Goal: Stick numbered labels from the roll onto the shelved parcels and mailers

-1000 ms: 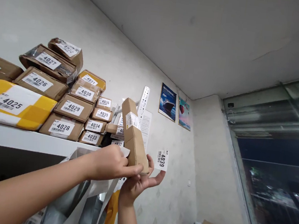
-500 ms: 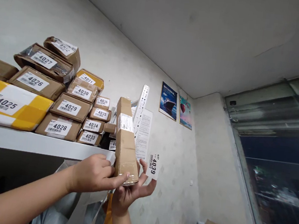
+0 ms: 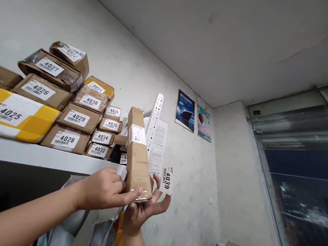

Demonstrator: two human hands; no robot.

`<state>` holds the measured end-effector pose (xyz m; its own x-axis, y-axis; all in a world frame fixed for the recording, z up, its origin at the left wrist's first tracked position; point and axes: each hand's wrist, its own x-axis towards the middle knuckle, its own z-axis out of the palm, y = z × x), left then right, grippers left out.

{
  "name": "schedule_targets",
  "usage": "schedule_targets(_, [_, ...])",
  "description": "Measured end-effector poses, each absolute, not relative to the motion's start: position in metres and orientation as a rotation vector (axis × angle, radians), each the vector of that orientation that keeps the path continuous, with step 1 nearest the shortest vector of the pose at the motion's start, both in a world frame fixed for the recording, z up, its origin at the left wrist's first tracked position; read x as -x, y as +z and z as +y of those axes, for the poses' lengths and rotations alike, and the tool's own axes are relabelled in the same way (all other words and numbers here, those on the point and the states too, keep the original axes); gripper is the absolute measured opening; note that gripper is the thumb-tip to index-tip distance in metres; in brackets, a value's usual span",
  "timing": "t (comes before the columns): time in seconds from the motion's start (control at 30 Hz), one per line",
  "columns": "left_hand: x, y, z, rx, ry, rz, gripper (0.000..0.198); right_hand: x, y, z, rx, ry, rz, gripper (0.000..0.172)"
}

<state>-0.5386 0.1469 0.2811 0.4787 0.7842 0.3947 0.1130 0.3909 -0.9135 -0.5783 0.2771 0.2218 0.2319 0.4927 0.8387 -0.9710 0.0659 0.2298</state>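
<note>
My left hand (image 3: 102, 190) is clamped on the lower left side of a long cardboard box (image 3: 137, 163), one digit laid over its near end; my right hand (image 3: 141, 212) grips the same end from beneath and behind. The box is a slim, plain brown carton held in front of the right end of the shelf (image 3: 28, 155), tilted up and away from me, with shiny clear tape and creases at the near end. A numbered sticker (image 3: 167, 180) hangs from my right fingers, just beside the box and apart from it.

A second ago the box leaned more and lay further right — now it stands straighter, covering the 4037 label that showed then.

The sticker reads 4039, beside a barcode; the white label (image 3: 138, 134) around the box is too small to read. Farther left, stacked parcels carry 4025 on the yellow-and-white parcel (image 3: 15, 115), then 4026 to 4031 and 4033 to 4036 — the top one is blurred. On the far wall, a ship poster (image 3: 186, 110) bears characters beside a balloon poster (image 3: 204, 124).
</note>
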Motion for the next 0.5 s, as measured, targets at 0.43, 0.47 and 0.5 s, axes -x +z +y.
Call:
schedule_targets(0.43, [0.506,0.339,0.144,1.104,-0.123,-1.296,0.044,0.494,0.289,0.331,-0.827,1.945,-0.613,0.025])
schedule_targets(0.47, [0.505,0.341,0.143,1.104,-0.130,-1.311,0.044,0.491,0.292,0.332,-0.829,1.956,-0.610,0.023])
schedule_targets(0.5, [0.503,0.343,0.142,1.102,-0.145,-1.323,0.046,0.488,0.293,0.333,-0.835,1.958,-0.612,0.023])
